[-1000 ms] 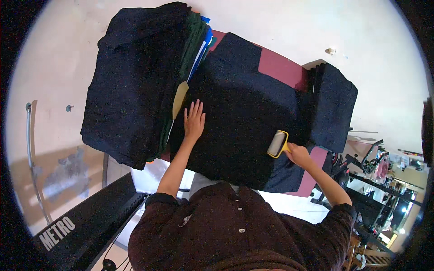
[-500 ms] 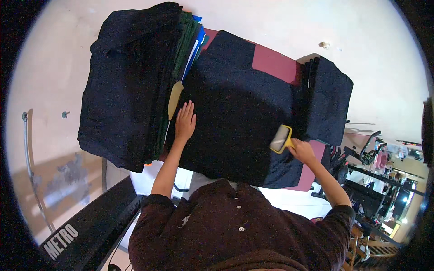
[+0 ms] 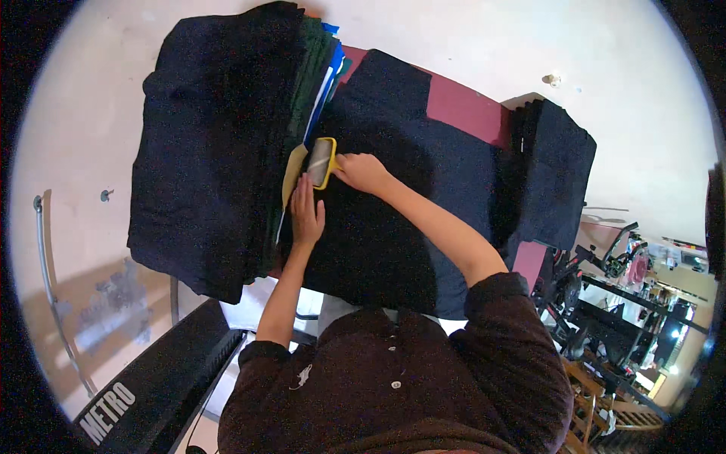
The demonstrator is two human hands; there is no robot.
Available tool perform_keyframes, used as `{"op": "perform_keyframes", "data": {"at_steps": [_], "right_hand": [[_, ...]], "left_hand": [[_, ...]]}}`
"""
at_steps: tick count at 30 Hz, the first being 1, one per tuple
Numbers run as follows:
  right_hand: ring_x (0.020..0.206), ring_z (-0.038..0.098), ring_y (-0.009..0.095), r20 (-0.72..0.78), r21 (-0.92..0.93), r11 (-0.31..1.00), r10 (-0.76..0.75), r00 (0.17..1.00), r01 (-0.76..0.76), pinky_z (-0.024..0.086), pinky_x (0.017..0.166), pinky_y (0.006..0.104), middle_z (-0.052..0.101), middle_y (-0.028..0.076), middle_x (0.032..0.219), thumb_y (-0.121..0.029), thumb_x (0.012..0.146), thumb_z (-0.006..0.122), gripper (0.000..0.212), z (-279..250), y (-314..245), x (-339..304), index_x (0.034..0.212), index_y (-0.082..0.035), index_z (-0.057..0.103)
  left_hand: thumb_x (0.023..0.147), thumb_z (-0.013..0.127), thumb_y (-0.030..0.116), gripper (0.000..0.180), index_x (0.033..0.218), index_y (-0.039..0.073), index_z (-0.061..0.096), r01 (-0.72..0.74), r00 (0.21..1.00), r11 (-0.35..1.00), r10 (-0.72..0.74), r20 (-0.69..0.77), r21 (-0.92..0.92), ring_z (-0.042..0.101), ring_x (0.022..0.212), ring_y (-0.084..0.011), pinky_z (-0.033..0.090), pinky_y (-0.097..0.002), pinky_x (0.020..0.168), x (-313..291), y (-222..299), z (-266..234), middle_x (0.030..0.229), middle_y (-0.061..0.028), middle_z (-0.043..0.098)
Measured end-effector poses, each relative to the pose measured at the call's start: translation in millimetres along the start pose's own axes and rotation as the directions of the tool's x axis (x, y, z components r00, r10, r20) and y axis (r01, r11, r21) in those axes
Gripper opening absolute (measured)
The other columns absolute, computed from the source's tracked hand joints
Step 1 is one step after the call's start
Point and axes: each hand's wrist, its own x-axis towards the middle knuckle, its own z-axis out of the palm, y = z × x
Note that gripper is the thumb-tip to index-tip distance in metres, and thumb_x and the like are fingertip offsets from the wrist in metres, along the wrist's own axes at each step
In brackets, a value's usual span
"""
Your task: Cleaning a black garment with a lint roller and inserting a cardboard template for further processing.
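A black garment (image 3: 389,219) lies spread across a dark red table (image 3: 467,106). My right hand (image 3: 364,172) is closed round the yellow handle of a lint roller (image 3: 321,162), whose pale cylinder is at the garment's left side. Just below the roller, my left hand (image 3: 306,216) lies flat on the cloth with fingers stretched out, the fingertips close to the roller frame. Beside both hands rises a tall stack of folded black cloth (image 3: 215,151). A tan piece (image 3: 293,174) sticks out of that stack's edge.
On the right end of the table sits a smaller pile of folded black cloth (image 3: 556,174). A treadmill-like black bar (image 3: 144,371) runs at lower left. Dark equipment (image 3: 605,310) and a wooden chair (image 3: 605,401) stand at lower right. A wall (image 3: 469,30) lies behind the table.
My right hand has carried the lint roller from the garment's right side across to its left, beside my left hand. The left hand has moved slightly down and stays flat.
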Motion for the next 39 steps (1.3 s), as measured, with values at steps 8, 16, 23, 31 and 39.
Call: {"op": "perform_keyframes", "data": {"at_steps": [8, 16, 23, 31, 39], "right_hand": [[0.072, 0.061, 0.036, 0.059, 0.035, 0.994, 0.097, 0.993, -0.1, 0.05, 0.062, 0.0434, 0.062, 0.018, 0.08, -0.03, 0.085, 0.056, 0.03, -25, 42, -82, 0.089, -0.001, 0.055], [0.073, 0.059, 0.038, 0.186, -0.081, 0.975, 0.219, 0.958, -0.208, 0.048, 0.063, 0.0455, 0.061, 0.019, 0.082, -0.029, 0.086, 0.054, 0.028, -94, 94, -224, 0.092, -0.001, 0.054], [0.071, 0.061, 0.036, 0.307, -0.332, 0.872, 0.46, 0.833, -0.359, 0.05, 0.061, 0.0473, 0.063, 0.017, 0.082, -0.037, 0.087, 0.05, 0.033, -126, 106, -294, 0.089, -0.004, 0.055], [0.066, 0.062, 0.034, 0.406, -0.486, 0.822, 0.513, 0.756, -0.297, 0.05, 0.058, 0.0445, 0.062, 0.017, 0.073, -0.036, 0.085, 0.053, 0.034, -137, 108, -287, 0.081, -0.003, 0.058], [0.069, 0.06, 0.038, 0.162, -0.182, 0.957, 0.256, 0.953, -0.226, 0.049, 0.062, 0.0467, 0.06, 0.019, 0.073, -0.03, 0.085, 0.054, 0.03, -97, 60, -119, 0.081, -0.001, 0.056]], "left_hand": [[0.093, 0.038, 0.026, 0.054, 0.14, 0.004, 0.024, -0.008, 0.994, 0.996, -0.003, 0.113, 0.092, 0.022, 0.135, -0.0277, 0.018, -0.0435, 0.108, 4, 3, -2, 0.146, -0.0112, 0.024], [0.094, 0.037, 0.025, 0.052, 0.141, 0.005, 0.023, -0.003, 0.996, 0.993, -0.007, 0.087, 0.116, 0.024, 0.134, -0.0278, 0.019, -0.0423, 0.108, 2, 1, 1, 0.145, -0.0102, 0.026], [0.095, 0.036, 0.025, 0.051, 0.141, 0.006, 0.024, 0.013, 0.994, 0.992, -0.026, 0.103, 0.126, 0.024, 0.134, -0.0267, 0.019, -0.0414, 0.108, 1, 0, 2, 0.145, -0.01, 0.026], [0.095, 0.037, 0.026, 0.051, 0.141, 0.006, 0.025, 0.018, 0.995, 0.995, -0.028, 0.1, 0.099, 0.024, 0.134, -0.0266, 0.02, -0.041, 0.108, 4, -3, 1, 0.145, -0.0092, 0.026], [0.094, 0.039, 0.024, 0.052, 0.14, 0.005, 0.025, 0.035, 0.992, 0.992, -0.049, 0.114, 0.12, 0.024, 0.134, -0.0265, 0.02, -0.0414, 0.108, 2, -5, -1, 0.145, -0.009, 0.027]]}}
